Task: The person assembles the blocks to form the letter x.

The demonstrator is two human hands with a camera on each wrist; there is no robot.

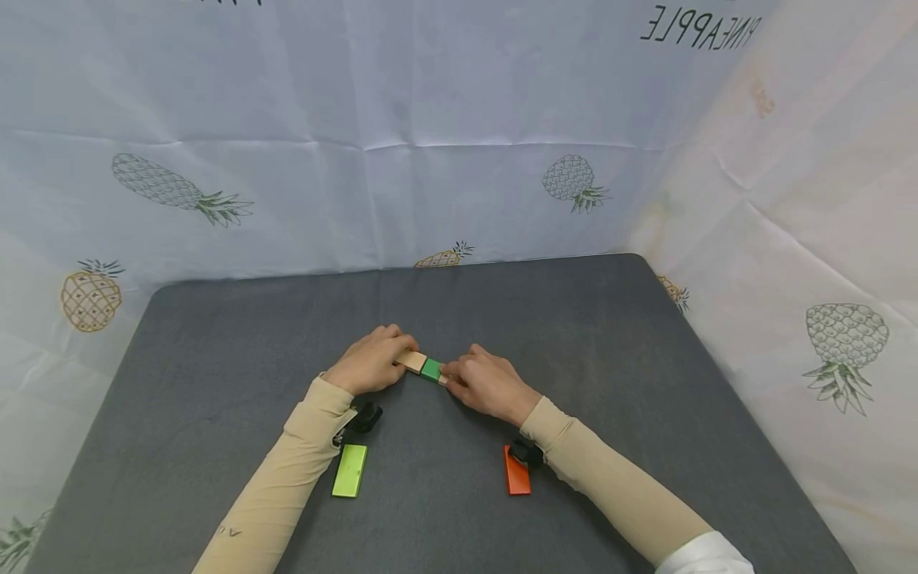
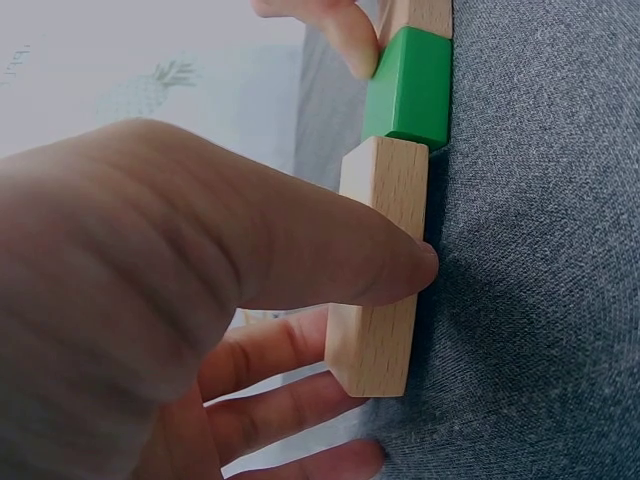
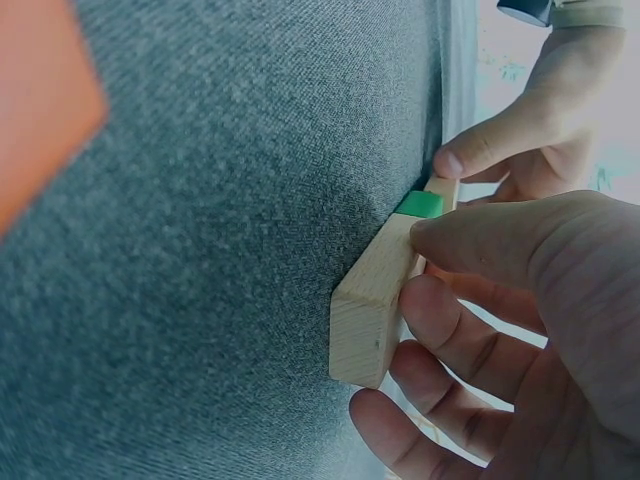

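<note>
On the dark grey tabletop (image 1: 459, 311), a small green block (image 1: 431, 369) lies end to end between two plain wooden blocks, forming a slanted row. My left hand (image 1: 371, 360) pinches the left wooden block (image 2: 398, 190), thumb across its near side and fingers behind. At the row's other end, my right hand (image 1: 491, 384) grips the right wooden block (image 3: 370, 285) between thumb and fingers. One right fingertip also reaches the green block in the left wrist view. Most of the right wooden block is hidden by that hand in the head view.
A flat lime-green block (image 1: 349, 470) lies beside the left forearm. An orange-red block (image 1: 517, 476) lies near the right wrist, partly covered by the black wrist camera (image 1: 526, 453). A pineapple-print curtain (image 1: 402, 96) hangs along the table's far edge.
</note>
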